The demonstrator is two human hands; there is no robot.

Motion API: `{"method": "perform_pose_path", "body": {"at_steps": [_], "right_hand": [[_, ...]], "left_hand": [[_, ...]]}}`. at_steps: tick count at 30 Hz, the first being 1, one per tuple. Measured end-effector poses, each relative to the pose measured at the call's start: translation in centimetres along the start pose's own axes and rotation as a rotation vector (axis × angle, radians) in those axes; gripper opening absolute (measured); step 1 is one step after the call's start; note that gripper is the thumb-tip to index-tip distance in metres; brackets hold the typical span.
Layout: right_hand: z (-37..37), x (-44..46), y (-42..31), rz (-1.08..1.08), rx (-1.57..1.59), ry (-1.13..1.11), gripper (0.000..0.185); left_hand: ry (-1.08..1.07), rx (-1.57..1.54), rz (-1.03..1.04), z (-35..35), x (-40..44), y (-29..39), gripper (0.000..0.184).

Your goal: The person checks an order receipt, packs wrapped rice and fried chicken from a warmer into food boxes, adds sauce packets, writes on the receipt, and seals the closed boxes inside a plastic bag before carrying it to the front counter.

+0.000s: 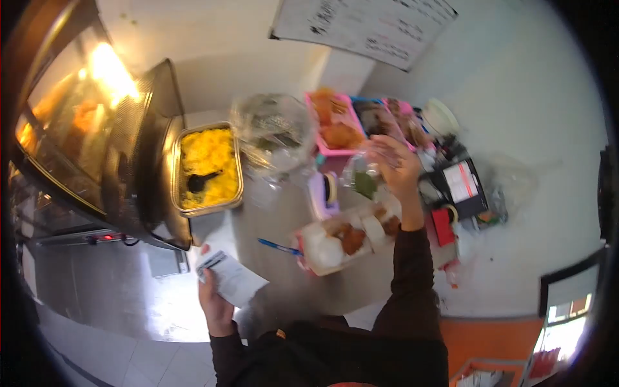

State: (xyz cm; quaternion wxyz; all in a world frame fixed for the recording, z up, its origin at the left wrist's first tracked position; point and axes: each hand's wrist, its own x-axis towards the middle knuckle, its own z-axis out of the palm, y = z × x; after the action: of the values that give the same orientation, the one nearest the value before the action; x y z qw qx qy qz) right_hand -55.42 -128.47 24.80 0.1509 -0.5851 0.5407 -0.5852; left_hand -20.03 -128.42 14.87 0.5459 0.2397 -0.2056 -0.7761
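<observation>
The white paper is in the left hand, at the near side of the table; the thumb and the fingers grasp it at its left edge, and its free corner points to the right. Some dark print can be seen on it, but it is too small to read. The right hand is farther forward, with the fingers closed together on the top of a small clear bag. The fingers are a little blurred. A green piece shows at this bag, and I cannot tell if it is inside or behind.

Just below the right hand, on the table, there are food boxes with white and brown food, side by side. A blue pen lies at their left end. Behind them stands a purple container, and farther back a pink bin with orange-brown contents. To the left of this bin is a large clear bag, then a metal pan of yellow food, with a black utensil resting in it. At far left is a lit display cabinet. On the right side are a red box and a black device. A whiteboard hangs above.
</observation>
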Motion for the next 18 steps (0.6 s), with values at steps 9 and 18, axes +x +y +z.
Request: {"method": "perform_pose_path", "body": {"at_steps": [9,18], "right_hand": [[-12.0,-17.1,15.1,0.170,-0.767,0.782,0.027],[-6.0,-15.8,10.8,0.119,-0.045,0.939,0.042]], "left_hand": [[-0.087,0.013,-0.103,3.3,-1.4,-4.2,0.048],[-0.058,0.026,-0.108,3.8,-4.2,-6.9,0.046]]}}
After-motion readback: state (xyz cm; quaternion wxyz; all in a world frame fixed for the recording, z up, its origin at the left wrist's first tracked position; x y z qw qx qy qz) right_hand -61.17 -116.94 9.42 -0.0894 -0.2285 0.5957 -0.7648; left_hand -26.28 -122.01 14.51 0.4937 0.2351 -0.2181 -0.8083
